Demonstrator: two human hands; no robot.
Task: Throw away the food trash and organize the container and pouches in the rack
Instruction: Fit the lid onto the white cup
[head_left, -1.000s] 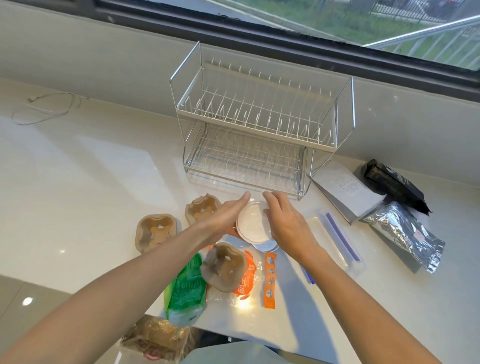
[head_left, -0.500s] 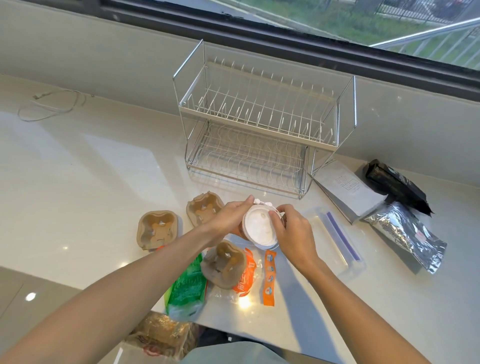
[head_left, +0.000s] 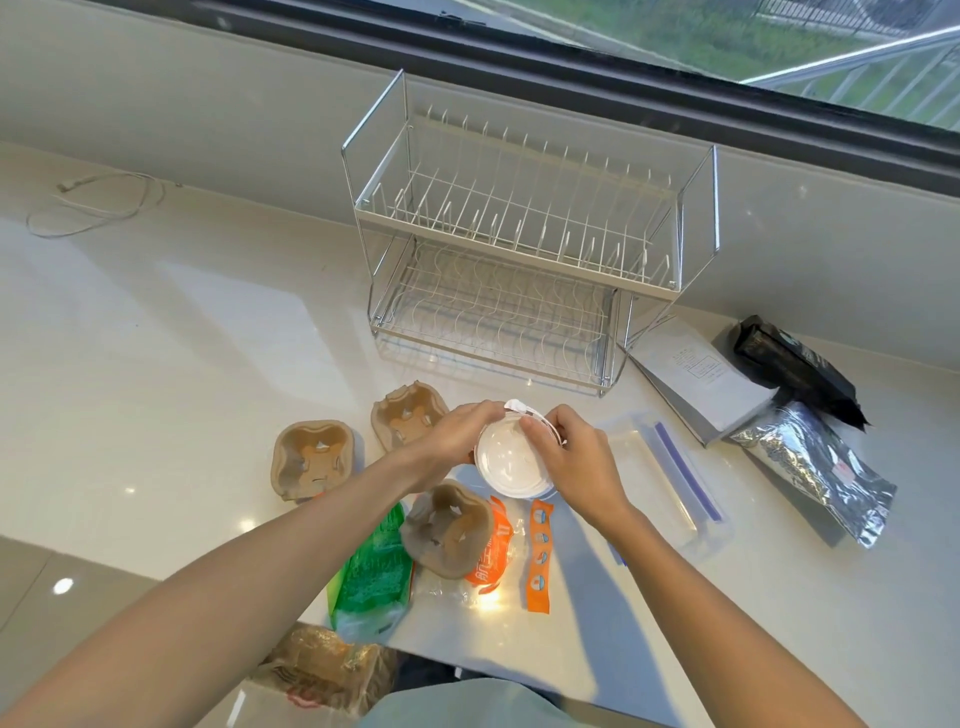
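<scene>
just in front of the two-tier wire dish rack (head_left: 524, 260), above the white counter (head_left: 156, 338), you hold a round white container (head_left: 511, 460) tipped toward you, between both hands. your left hand (head_left: 457, 434) curls round its left side, fingers wrapped over the rim, and your right hand (head_left: 571, 457) grips the right side with the thumb pressed on the white lid. a small white tab sticks up at the container's far edge between your fingertips. three brown pulp cup holders (head_left: 311, 457) lie on the counter to your left and below the container, one resting on an orange wrapper (head_left: 491, 551) beside a green wrapper (head_left: 371, 571). right of your hands lies a clear zip bag (head_left: 670, 478), and further right a grey pouch (head_left: 701, 379), a black pouch (head_left: 795, 369) and a silver foil pouch (head_left: 815, 467), all outside the rack.
</scene>
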